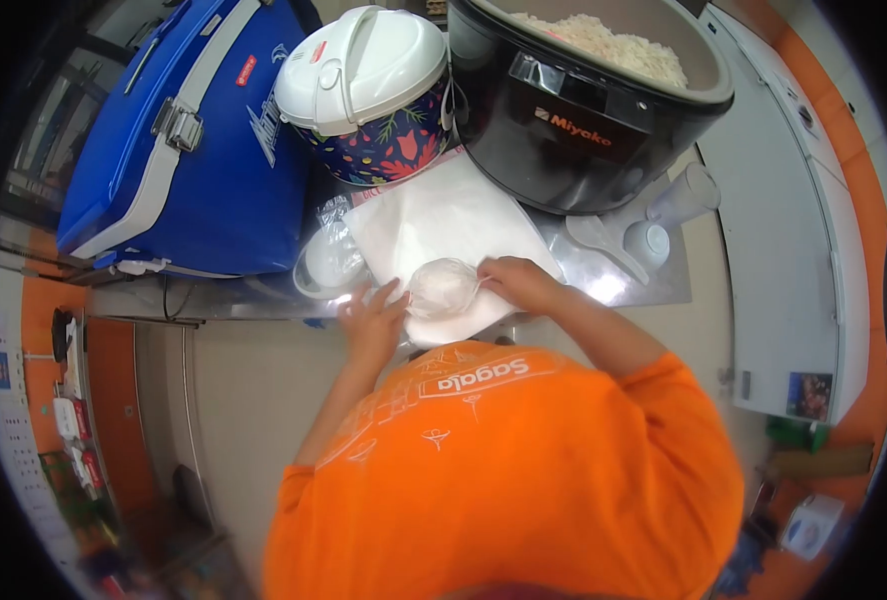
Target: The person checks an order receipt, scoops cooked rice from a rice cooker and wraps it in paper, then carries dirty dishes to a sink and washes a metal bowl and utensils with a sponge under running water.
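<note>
A small clear plastic bag (pixel 443 288) with whitish contents lies on a stack of white paper sheets (pixel 453 215) near the table's front edge. My right hand (pixel 523 284) pinches the bag's right side between thumb and fingers. At the bag's left side, my left hand (pixel 371 325) has thumb and forefinger closed on its edge, with the other fingers lifted and slightly blurred. What exactly the bag contains is hard to make out. Just beyond my left hand rests a white oval lid or dish (pixel 329 262) with clear plastic on it.
A black Miyako rice cooker (pixel 583 120) full of cooked rice (pixel 613 48) stands behind the paper. Left of it are a floral rice cooker (pixel 368 95) and a blue cooler box (pixel 198 150). A rice paddle (pixel 608 245), small white bowl (pixel 646 245) and clear cup (pixel 685 195) are right.
</note>
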Action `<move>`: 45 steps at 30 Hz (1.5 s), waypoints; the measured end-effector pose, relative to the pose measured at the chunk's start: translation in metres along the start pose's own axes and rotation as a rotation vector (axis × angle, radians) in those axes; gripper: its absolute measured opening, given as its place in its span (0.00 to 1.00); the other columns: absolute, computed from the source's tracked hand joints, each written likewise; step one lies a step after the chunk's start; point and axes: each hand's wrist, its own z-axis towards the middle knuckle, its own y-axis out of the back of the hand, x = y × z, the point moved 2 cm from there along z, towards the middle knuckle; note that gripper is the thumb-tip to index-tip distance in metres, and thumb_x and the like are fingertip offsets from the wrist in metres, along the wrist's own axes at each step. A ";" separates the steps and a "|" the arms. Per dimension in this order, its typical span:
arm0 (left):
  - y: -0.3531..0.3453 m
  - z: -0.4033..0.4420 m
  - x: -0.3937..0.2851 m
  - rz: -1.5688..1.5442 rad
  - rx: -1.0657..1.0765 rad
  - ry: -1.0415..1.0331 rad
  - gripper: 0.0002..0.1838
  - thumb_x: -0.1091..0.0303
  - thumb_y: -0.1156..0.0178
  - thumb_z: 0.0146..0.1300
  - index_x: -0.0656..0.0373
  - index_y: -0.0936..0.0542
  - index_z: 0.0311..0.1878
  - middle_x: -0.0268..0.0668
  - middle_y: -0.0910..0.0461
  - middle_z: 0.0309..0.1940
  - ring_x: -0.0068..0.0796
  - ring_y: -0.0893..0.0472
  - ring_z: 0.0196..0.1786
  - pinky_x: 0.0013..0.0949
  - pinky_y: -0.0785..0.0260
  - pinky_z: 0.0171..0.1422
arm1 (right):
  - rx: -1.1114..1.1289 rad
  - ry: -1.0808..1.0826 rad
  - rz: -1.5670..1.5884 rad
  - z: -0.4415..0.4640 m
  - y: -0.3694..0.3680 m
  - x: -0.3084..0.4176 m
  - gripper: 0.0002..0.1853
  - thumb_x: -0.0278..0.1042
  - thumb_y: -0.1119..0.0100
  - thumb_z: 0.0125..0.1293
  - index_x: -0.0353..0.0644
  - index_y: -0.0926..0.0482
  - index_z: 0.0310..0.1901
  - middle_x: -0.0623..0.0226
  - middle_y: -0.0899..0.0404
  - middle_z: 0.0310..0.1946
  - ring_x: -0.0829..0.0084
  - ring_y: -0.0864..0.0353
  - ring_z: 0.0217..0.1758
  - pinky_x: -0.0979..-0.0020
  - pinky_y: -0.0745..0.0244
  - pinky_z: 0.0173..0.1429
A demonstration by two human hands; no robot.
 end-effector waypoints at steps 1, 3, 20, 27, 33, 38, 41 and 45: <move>-0.001 0.001 -0.001 0.009 0.022 0.054 0.17 0.68 0.37 0.48 0.46 0.20 0.45 0.24 0.25 0.51 0.38 0.29 0.55 0.56 0.51 0.60 | 0.040 -0.064 0.154 0.011 0.007 -0.008 0.11 0.29 0.44 0.52 0.41 0.26 0.39 0.61 0.23 0.37 0.60 0.25 0.42 0.65 0.31 0.49; -0.009 0.008 0.002 -0.029 0.106 0.097 0.15 0.68 0.38 0.49 0.47 0.20 0.44 0.24 0.23 0.48 0.34 0.31 0.59 0.57 0.51 0.61 | 0.127 -0.205 0.472 0.029 0.011 -0.015 0.08 0.30 0.45 0.53 0.40 0.24 0.34 0.60 0.21 0.30 0.60 0.22 0.34 0.65 0.29 0.44; -0.026 -0.002 -0.009 -0.382 -0.276 0.157 0.16 0.75 0.45 0.53 0.57 0.22 0.47 0.39 0.23 0.48 0.40 0.21 0.44 0.35 0.26 0.44 | -0.402 -0.269 0.452 0.052 -0.048 0.046 0.35 0.42 0.35 0.54 0.30 0.40 0.57 0.48 0.30 0.50 0.58 0.31 0.55 0.66 0.35 0.59; 0.197 0.074 -0.058 -0.064 -0.849 -0.472 0.15 0.77 0.44 0.52 0.64 0.21 0.45 0.43 0.21 0.44 0.40 0.20 0.44 0.39 0.27 0.49 | -0.122 0.193 1.707 0.050 0.114 0.166 0.46 0.49 0.30 0.47 0.36 0.45 0.62 0.58 0.32 0.54 0.65 0.29 0.55 0.63 0.34 0.60; 0.146 0.094 -0.086 -0.304 -0.798 -0.430 0.33 0.60 0.54 0.62 0.69 0.48 0.66 0.56 0.54 0.68 0.54 0.57 0.71 0.64 0.73 0.68 | -0.111 0.403 1.724 0.050 0.116 0.171 0.45 0.62 0.41 0.52 0.44 0.46 0.65 0.68 0.36 0.59 0.67 0.43 0.67 0.60 0.47 0.68; 0.036 0.030 -0.080 -0.164 0.079 -0.016 0.32 0.45 0.50 0.60 0.48 0.39 0.65 0.46 0.59 0.70 0.50 0.60 0.72 0.72 0.72 0.63 | -0.445 -0.415 1.738 0.069 0.035 0.045 0.29 0.46 0.45 0.61 0.46 0.40 0.61 0.65 0.34 0.56 0.64 0.31 0.56 0.49 0.37 0.59; 0.006 -0.013 -0.048 -0.398 0.312 0.129 0.31 0.42 0.50 0.60 0.44 0.37 0.65 0.39 0.50 0.69 0.43 0.50 0.71 0.62 0.61 0.67 | -0.261 -0.541 1.373 0.057 0.014 0.030 0.32 0.36 0.44 0.61 0.43 0.47 0.64 0.60 0.35 0.54 0.63 0.31 0.56 0.48 0.36 0.58; 0.038 -0.042 -0.030 -1.926 0.019 0.961 0.38 0.48 0.47 0.62 0.50 0.52 0.68 0.45 0.43 0.64 0.39 0.43 0.68 0.49 0.45 0.65 | 0.215 -0.295 1.232 0.048 -0.032 0.086 0.32 0.32 0.50 0.64 0.43 0.54 0.65 0.54 0.40 0.58 0.62 0.39 0.62 0.60 0.39 0.63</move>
